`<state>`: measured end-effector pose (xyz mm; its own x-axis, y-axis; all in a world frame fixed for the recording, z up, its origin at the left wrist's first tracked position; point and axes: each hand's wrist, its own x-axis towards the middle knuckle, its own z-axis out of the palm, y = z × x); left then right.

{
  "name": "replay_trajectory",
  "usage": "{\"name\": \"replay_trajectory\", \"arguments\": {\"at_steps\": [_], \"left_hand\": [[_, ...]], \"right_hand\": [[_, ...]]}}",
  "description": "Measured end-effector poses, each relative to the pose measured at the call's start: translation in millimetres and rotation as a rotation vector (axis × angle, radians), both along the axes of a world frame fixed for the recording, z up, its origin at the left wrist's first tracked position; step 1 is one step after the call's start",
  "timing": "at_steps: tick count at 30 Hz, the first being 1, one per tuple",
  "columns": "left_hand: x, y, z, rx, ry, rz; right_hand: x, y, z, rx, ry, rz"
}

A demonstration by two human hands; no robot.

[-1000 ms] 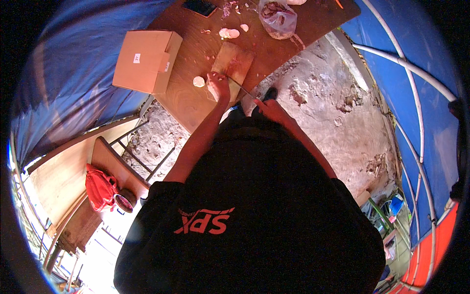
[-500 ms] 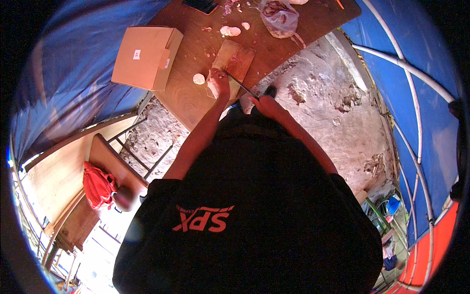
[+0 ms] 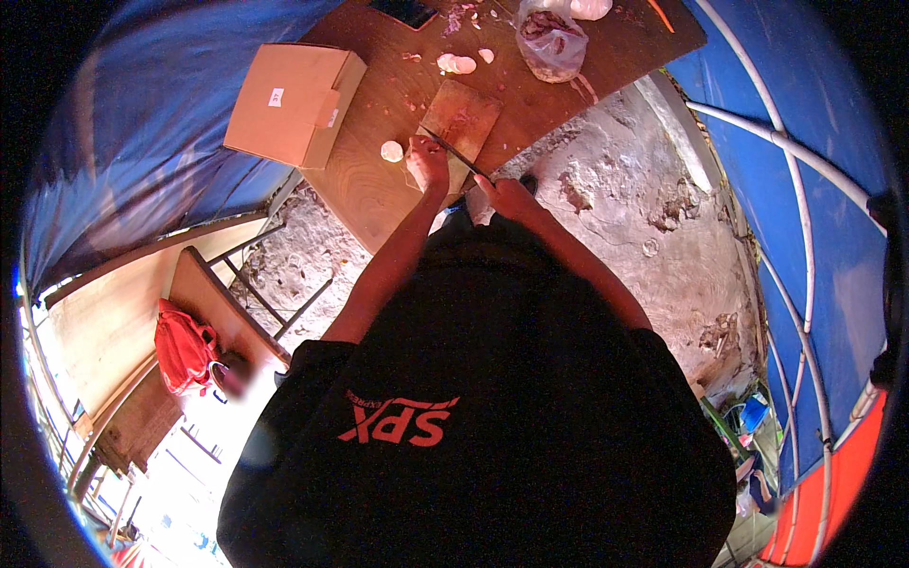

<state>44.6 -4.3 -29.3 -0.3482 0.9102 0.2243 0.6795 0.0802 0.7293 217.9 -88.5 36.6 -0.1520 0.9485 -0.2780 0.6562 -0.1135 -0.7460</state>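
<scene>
My right hand (image 3: 509,197) is closed round the handle of a knife (image 3: 456,154). The dark blade slants up and left across a wooden cutting board (image 3: 473,106), close by the fingers of my left hand (image 3: 428,165). Those fingers are curled down on the near part of the board; whatever they press on is hidden beneath them. A pale round piece (image 3: 391,151) lies on the table just left of the board. Beyond it sit several pale pieces (image 3: 456,63), and reddish bits are stuck to the board's far half.
The brown table (image 3: 365,194) carries a cardboard box (image 3: 284,99) at left, a dark phone (image 3: 404,11) at the far edge and a clear plastic bag (image 3: 552,45) of reddish-brown contents. Rough ground (image 3: 625,208) lies right. Behind me, a person in red (image 3: 183,348) is at lower left.
The knife and my right hand have shifted forward and left, so the blade tip reaches further past my left fingers. My left hand keeps its place on the board. The whole view has turned slightly.
</scene>
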Motion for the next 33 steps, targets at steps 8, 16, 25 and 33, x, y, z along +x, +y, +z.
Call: {"name": "replay_trajectory", "arguments": {"at_steps": [8,16,25,33], "left_hand": [[-1,0,3,-0.039,0.010,-0.026],[3,3,22,-0.095,-0.010,0.020],[-3,-2,22,-0.093,-0.093,-0.056],[-2,0,17,-0.074,-0.048,-0.001]], "right_hand": [[12,-26,26,-0.151,-0.060,-0.005],[8,-24,7,0.213,-0.056,0.091],[-23,23,-35,0.164,-0.216,0.143],[-23,13,-19,0.104,0.007,0.022]]}}
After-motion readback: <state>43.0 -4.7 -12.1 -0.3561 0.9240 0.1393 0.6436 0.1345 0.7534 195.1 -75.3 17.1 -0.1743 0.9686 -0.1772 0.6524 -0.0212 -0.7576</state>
